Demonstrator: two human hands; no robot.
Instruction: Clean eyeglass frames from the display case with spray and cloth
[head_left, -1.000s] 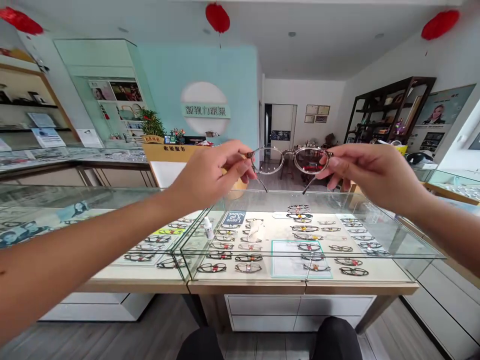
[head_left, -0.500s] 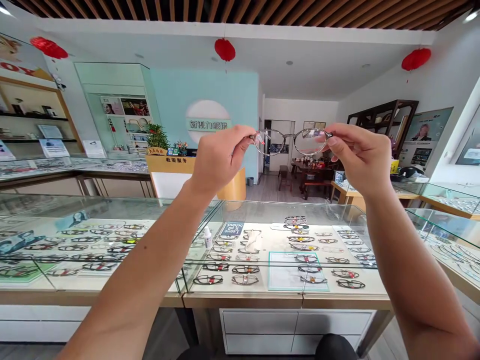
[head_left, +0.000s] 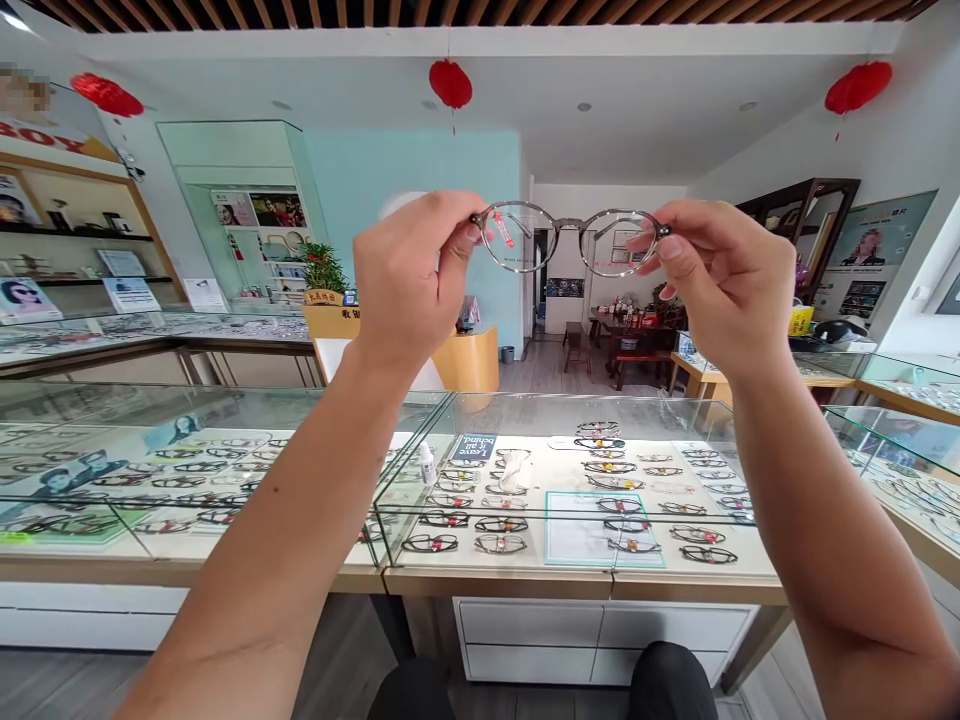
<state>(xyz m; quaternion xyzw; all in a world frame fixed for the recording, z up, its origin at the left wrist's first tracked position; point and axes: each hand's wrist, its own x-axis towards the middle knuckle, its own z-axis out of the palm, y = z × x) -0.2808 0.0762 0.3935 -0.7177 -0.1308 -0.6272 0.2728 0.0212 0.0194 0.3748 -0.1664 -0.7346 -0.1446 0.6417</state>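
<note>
A pair of eyeglasses [head_left: 570,226] with round lenses and a thin greyish, see-through frame is held up at arm's length above the display case. My left hand [head_left: 416,265] pinches its left hinge corner between thumb and fingers. At the opposite hinge, my right hand [head_left: 724,275] grips the frame the same way. A small red-and-white tag [head_left: 503,230] shows at the left lens. The temples point away from me and are partly hidden behind the lenses and the right fingers.
Below the hands stands a glass display case [head_left: 525,575] with rows of glasses, a white cloth [head_left: 516,468] and a small white bottle [head_left: 427,464]. More cases flank it left and right. Behind are a wooden counter [head_left: 480,365] and a dark table [head_left: 630,325].
Both hands have raised the eyeglasses, which now look larger and closer. My left hand has shifted slightly left. The view has tilted a little, and both knees show more at the bottom.
</note>
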